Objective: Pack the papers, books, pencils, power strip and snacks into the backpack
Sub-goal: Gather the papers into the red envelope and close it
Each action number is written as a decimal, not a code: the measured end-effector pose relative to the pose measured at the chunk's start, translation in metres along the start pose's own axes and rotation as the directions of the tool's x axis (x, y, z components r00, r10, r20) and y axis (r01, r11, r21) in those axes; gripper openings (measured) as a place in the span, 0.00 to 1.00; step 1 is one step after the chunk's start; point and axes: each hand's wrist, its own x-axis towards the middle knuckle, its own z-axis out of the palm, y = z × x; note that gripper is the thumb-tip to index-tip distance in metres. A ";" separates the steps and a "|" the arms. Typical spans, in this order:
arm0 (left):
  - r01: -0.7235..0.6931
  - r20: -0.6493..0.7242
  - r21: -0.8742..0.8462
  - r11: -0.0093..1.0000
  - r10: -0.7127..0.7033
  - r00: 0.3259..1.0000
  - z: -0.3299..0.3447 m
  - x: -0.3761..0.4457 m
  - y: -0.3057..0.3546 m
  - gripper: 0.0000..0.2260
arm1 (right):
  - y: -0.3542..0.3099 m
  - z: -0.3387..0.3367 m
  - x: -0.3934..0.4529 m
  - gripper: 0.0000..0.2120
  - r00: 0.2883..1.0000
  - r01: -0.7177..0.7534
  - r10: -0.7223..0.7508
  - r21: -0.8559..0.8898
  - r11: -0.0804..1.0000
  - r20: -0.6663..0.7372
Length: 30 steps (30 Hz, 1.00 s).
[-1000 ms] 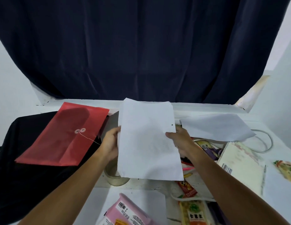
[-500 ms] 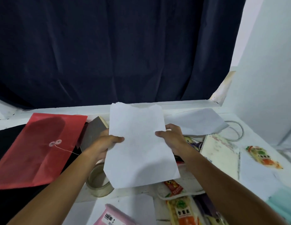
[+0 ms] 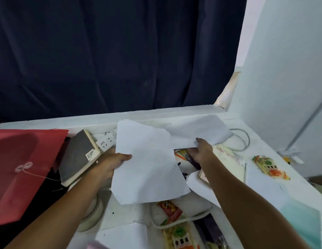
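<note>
My left hand (image 3: 111, 164) grips the left edge of a white paper sheet (image 3: 147, 168) held up over the table. My right hand (image 3: 201, 150) is off that sheet and touches the near edge of a second white paper (image 3: 201, 132) lying further back on the right. The black backpack (image 3: 39, 203) lies at the left under a red string-tie envelope (image 3: 21, 168). A grey book (image 3: 77, 155) leans beside the envelope, and a white power strip (image 3: 106, 142) sits behind it. Snack packs lie at the right (image 3: 269, 168) and near the front (image 3: 180, 236). A thin pencil (image 3: 244, 172) lies on papers at the right.
A tape roll (image 3: 91, 212) sits under my left forearm. A pale notebook (image 3: 226, 159) lies by my right hand, with a white cable loop (image 3: 242, 141) behind it. A dark curtain (image 3: 111, 60) hangs behind the table and a white wall (image 3: 282, 87) closes the right side.
My right hand let go of the held sheet and moved right and back to the second paper. My left hand now holds the sheet alone. The view swung to the right.
</note>
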 end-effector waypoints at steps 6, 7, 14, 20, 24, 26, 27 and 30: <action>-0.074 0.026 0.094 0.993 0.072 0.997 -0.013 0.006 -0.008 0.20 | -0.002 0.012 0.020 0.27 0.949 0.309 -0.315 -0.141 0.941 -0.022; -0.080 0.024 0.108 0.991 0.077 0.997 -0.014 0.006 -0.008 0.21 | -0.007 0.012 0.022 0.27 0.913 0.387 -0.406 -0.224 0.894 -0.042; -0.054 0.017 0.095 0.994 0.052 0.998 -0.019 0.007 -0.009 0.18 | -0.075 0.024 -0.034 0.12 0.741 0.663 -0.662 -0.270 0.698 0.109; -0.049 0.011 0.057 0.997 0.049 0.999 -0.014 -0.009 -0.001 0.20 | -0.075 0.025 -0.089 0.13 0.806 0.492 -0.402 -0.113 0.863 0.435; -0.122 0.078 -0.068 0.990 0.127 0.989 -0.004 -0.025 0.011 0.15 | -0.037 0.017 -0.084 0.14 0.821 0.342 -0.103 -0.339 0.877 0.562; -0.155 0.121 -0.154 0.976 0.175 0.977 0.000 -0.034 0.015 0.12 | -0.020 0.012 -0.081 0.12 0.838 0.321 -0.025 -0.456 0.830 0.545; -0.153 0.128 -0.185 0.971 0.178 0.976 0.000 -0.037 0.016 0.10 | -0.014 0.011 -0.081 0.10 0.854 0.333 -0.030 -0.502 0.798 0.519; -0.160 0.149 -0.219 0.963 0.195 0.970 -0.002 -0.043 0.020 0.08 | -0.006 0.011 -0.082 0.06 0.874 0.414 -0.139 -0.564 0.714 0.466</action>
